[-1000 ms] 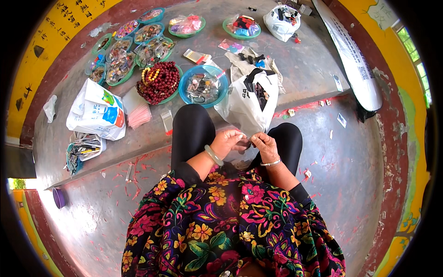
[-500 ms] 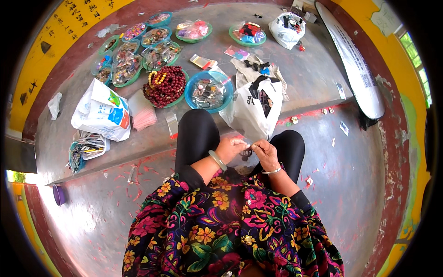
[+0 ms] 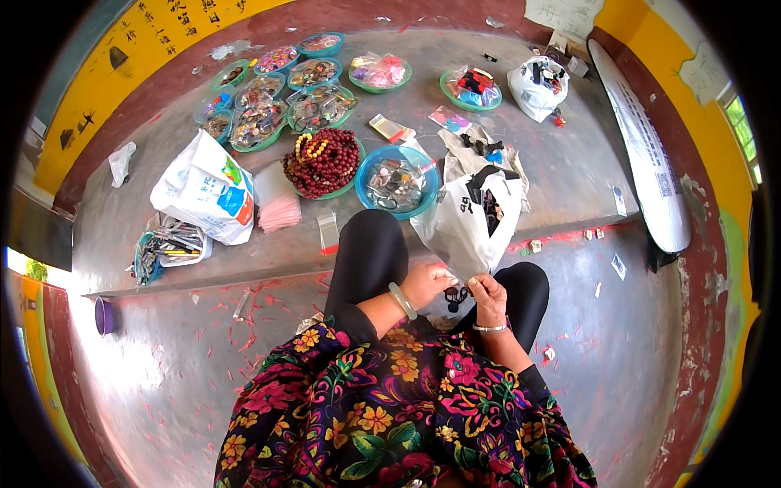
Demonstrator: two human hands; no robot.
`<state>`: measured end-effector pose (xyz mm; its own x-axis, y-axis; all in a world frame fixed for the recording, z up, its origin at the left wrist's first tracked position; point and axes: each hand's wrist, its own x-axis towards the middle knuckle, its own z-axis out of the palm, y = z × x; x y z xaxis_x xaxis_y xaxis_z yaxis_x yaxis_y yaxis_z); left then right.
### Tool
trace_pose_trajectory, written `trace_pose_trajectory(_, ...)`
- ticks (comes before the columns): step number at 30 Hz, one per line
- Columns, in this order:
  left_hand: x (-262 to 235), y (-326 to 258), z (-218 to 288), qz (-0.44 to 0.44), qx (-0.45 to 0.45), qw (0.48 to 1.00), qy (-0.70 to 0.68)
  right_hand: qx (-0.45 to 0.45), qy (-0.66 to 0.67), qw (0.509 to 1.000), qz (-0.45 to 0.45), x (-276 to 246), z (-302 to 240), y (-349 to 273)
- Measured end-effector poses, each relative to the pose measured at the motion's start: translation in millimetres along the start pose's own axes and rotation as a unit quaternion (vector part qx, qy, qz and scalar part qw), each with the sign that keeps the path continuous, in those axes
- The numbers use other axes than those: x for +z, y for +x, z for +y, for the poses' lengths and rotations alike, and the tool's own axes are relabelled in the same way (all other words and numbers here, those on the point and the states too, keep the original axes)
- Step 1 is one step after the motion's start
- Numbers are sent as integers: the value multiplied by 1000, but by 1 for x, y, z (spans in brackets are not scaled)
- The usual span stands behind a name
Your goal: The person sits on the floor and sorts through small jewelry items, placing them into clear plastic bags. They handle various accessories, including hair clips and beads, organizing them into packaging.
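My left hand [image 3: 429,282] and my right hand [image 3: 490,298] meet in front of my knees, fingers closed in a pinch. Between them hang several dark rings [image 3: 457,298], seemingly in a small clear plastic bag whose upper edge both hands grip; the clear film is hard to make out. A white plastic bag [image 3: 464,236] with dark items in its mouth stands just beyond my hands, on the step edge between my knees. To its left sits a blue bowl [image 3: 395,215] of small packaged items.
Dark red bead strands [image 3: 321,171] fill a bowl, with pink sheets [image 3: 279,213] beside it. A white printed bag [image 3: 199,187] stands left, near a tray of pens [image 3: 183,241]. Several bowls of trinkets line the back. A long white board [image 3: 639,138] leans at right.
The view has shifted, so the scene sits lower and further right. My hands have moved slightly apart, and the dark rings between them show more plainly.
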<state>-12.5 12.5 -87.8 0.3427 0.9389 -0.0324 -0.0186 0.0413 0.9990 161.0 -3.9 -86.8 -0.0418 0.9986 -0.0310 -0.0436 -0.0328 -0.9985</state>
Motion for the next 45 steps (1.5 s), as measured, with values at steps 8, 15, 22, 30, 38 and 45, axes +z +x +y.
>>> trace_pose_trajectory(8,-7,0,15,20,-121,991,-52,44,35,998,6,-3,7,6)
trace_pose_trajectory(15,-36,23,25,188,-127,952,-205,109,118,986,50,-8,14,16)
trace_pose_trajectory(22,-99,104,42,245,-54,923,-292,146,127,980,37,-10,15,19)
trace_pose_trajectory(30,-204,137,-47,363,-146,873,-291,171,112,978,36,-12,16,20)
trace_pose_trajectory(38,-234,-27,-189,438,-327,813,-198,213,88,973,-12,-5,22,21)
trace_pose_trajectory(45,-236,-83,-251,397,-373,785,295,252,48,966,-18,-2,31,23)
